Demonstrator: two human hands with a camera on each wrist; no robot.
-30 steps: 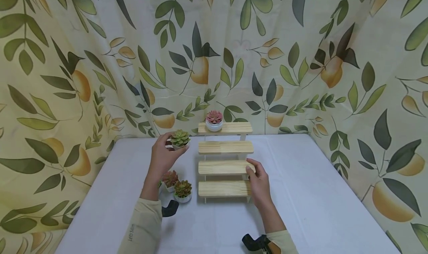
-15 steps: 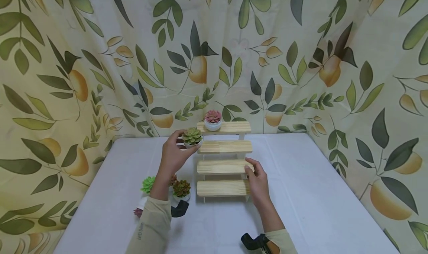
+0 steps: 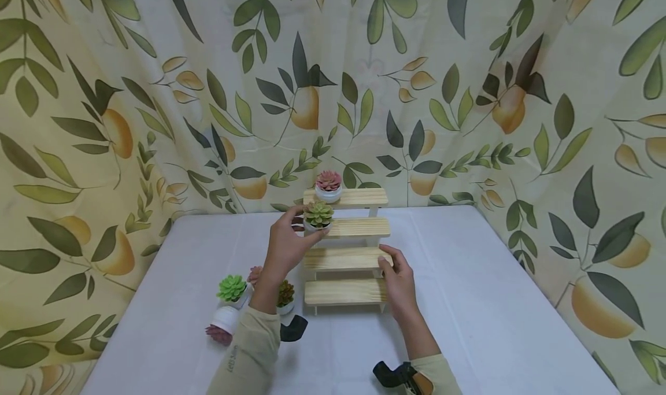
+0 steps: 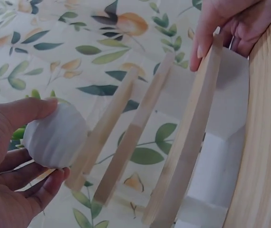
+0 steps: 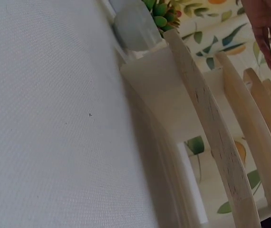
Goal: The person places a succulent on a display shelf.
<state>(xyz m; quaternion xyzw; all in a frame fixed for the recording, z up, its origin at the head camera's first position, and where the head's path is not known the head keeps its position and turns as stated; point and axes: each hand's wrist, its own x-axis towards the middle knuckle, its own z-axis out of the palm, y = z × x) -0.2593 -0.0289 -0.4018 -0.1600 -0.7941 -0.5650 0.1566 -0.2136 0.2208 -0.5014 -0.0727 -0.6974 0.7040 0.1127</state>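
My left hand (image 3: 286, 244) holds a small potted succulent (image 3: 318, 214) with pale green leaves, in front of the left end of the second shelf from the top. In the left wrist view its round white pot (image 4: 57, 135) sits between thumb and fingers; whether it touches the shelf I cannot tell. The four-tier wooden shelf stand (image 3: 346, 259) has pale slats on white supports. With my right hand (image 3: 402, 282) I grip the right end of the second slat from the bottom. A pink succulent (image 3: 328, 185) in a white pot stands on the top slat's left part.
Left of the stand on the white-covered table (image 3: 484, 302) are a bright green succulent (image 3: 232, 288), a partly hidden pink one (image 3: 254, 274) and a brownish-green one (image 3: 285, 294). A purplish succulent (image 3: 218, 333) lies tipped over. Patterned fabric (image 3: 359, 94) surrounds the table.
My left hand has carried the pale green succulent rightward, from beside the stand to the second slat's left end. The right hand keeps its grip. More potted succulents on the left are now uncovered.
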